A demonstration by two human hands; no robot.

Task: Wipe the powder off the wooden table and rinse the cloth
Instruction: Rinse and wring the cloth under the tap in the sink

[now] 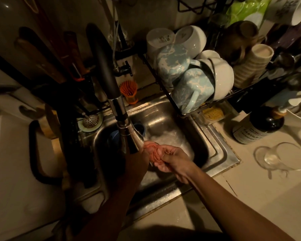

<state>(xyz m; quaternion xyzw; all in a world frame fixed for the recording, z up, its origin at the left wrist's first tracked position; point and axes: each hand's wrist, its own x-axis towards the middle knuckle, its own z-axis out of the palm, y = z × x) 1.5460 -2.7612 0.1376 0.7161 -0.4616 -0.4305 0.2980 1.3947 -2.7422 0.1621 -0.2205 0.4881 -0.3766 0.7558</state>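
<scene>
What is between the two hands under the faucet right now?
In the head view, the pinkish cloth is bunched between the left hand and right hand, just under the faucet head, over the steel sink.

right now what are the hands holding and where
Both hands, left and right, hold a pinkish cloth bunched between them under the faucet, over the sink. The exact grip is hard to tell.
</scene>
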